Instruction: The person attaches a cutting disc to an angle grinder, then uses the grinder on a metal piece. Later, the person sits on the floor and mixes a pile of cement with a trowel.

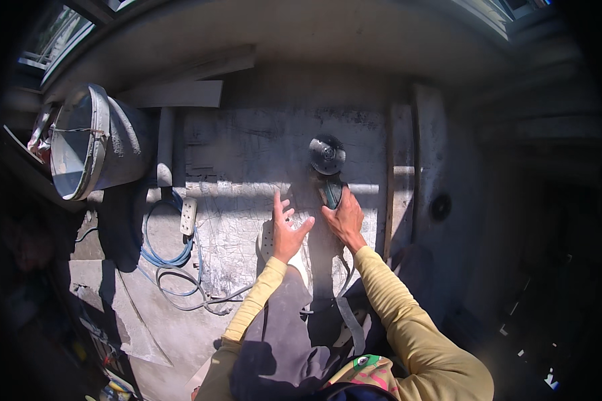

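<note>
My right hand point(343, 217) grips an angle grinder point(332, 193) by its teal and dark body, with the dark round disc point(327, 154) at its far end, over a scratched, pale board point(227, 147). A cord runs down from the tool between my forearms. My left hand point(289, 230) is open in the air to the left of the grinder, fingers apart and holding nothing. Beneath that hand a pale shoe point(265, 238) with small holes shows, partly hidden.
A white power strip point(188, 215) with coiled blue cable point(155, 250) lies left. A large bucket point(128, 147) is tipped at upper left. Planks point(401, 167) and a dark disc point(440, 207) are right. Broken panels point(127, 321) lie lower left; loose strips point(187, 93) lie along the wall.
</note>
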A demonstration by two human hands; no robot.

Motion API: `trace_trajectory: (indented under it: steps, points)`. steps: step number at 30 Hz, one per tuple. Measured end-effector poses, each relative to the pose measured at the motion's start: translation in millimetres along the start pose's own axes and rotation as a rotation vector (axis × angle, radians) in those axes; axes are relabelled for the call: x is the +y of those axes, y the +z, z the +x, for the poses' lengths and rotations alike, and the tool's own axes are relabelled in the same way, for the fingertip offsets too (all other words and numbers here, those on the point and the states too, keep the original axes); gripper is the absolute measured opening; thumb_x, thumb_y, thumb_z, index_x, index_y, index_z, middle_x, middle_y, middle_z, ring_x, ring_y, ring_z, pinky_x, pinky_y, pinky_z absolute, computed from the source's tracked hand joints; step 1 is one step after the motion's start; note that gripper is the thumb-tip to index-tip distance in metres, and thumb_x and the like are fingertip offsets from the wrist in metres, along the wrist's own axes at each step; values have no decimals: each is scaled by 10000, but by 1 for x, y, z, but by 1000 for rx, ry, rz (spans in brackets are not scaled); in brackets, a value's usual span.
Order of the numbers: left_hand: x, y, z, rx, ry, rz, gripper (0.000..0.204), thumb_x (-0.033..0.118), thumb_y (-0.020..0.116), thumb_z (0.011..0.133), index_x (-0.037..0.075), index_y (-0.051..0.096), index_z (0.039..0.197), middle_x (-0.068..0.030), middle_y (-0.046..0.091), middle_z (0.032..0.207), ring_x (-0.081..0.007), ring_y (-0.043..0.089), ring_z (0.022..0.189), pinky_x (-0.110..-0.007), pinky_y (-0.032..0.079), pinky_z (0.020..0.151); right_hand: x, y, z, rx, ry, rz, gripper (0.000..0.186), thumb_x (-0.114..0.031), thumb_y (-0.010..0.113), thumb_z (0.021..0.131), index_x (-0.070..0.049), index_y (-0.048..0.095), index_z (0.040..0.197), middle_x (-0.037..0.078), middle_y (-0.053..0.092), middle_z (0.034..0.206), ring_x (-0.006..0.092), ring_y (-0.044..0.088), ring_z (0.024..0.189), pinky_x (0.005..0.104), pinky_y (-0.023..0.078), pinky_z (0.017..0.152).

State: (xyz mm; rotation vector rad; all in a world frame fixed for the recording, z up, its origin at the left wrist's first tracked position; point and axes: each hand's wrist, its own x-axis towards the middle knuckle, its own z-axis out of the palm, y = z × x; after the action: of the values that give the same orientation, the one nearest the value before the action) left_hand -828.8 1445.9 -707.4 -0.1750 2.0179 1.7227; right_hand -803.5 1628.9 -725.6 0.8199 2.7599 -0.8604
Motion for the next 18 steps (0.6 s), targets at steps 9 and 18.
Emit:
trace_trajectory:
  steps: [9,18]
  points:
    - [-22,3,-2,-92,-56,-10,1019,205,861,846,90,228,1636,-215,530,1417,-304,631,1169,-424,536,953,-2,-4,34,28,19,-124,884,-294,765,799,-3,371,1535,254,595,1262,447,559,1213,510,512,971]
    - [-32,-8,2,-124,-64,-108,854,146,780,934,55,265,1609,-196,566,1331,-198,653,1013,-299,555,830,82,-92,-12,97,-176,126,571,-390,729,925,-36,598,1353,218,612,1228,403,598,1171,485,483,1000]
